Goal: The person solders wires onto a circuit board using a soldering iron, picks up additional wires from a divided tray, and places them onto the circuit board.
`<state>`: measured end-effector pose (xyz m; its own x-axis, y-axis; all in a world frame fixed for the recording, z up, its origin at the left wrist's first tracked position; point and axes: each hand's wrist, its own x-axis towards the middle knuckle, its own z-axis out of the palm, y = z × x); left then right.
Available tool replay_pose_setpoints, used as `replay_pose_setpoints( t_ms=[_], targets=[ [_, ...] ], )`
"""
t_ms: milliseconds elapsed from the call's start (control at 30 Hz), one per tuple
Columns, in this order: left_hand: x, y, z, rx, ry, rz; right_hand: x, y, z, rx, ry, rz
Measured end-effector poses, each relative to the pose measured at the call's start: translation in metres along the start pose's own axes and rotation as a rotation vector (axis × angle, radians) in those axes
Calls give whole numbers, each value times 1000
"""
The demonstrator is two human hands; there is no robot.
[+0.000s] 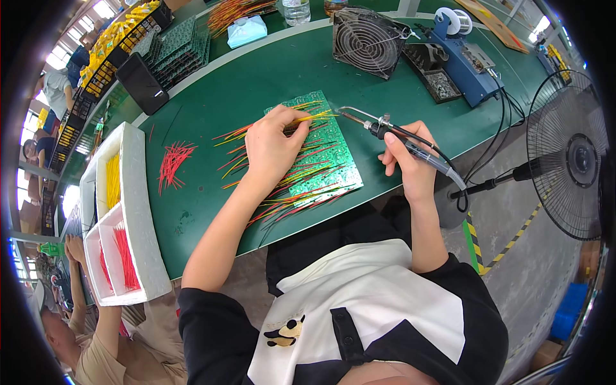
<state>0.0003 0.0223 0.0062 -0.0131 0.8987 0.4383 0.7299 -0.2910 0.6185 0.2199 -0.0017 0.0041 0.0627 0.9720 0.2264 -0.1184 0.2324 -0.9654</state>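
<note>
A green circuit board panel (343, 165) lies on the green work table, with many red, yellow and dark wires (301, 186) running across it and out past its left side. Over the panel's upper part, my left hand (274, 142) pinches a yellow wire (321, 116) whose end points right. My right hand (414, 160) is closed round a soldering iron (385, 131) with a thin curved metal tube along it. The iron's tip is near the wire's right end; whether they touch I cannot tell. A loose pile of red wires (174, 165) lies left of my left hand.
A white foam box (138, 192) of red and yellow wires stands at left. Behind are a black square fan (367, 43), a blue solder feeder (459, 61), a dark tray (439, 80) and a black phone (141, 83). A floor fan (577, 154) stands right; a co-worker sits lower left.
</note>
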Motion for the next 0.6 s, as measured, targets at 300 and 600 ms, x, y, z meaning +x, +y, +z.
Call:
replay_pose_setpoints(
  t_ms=[300,600],
  targets=[
    [0,-3,3,-6,8,36,-1,4,-4,37,-27,-13],
    [1,-3,2,14,-16,47,-1,3,-3,30,-39,-6]
  ],
)
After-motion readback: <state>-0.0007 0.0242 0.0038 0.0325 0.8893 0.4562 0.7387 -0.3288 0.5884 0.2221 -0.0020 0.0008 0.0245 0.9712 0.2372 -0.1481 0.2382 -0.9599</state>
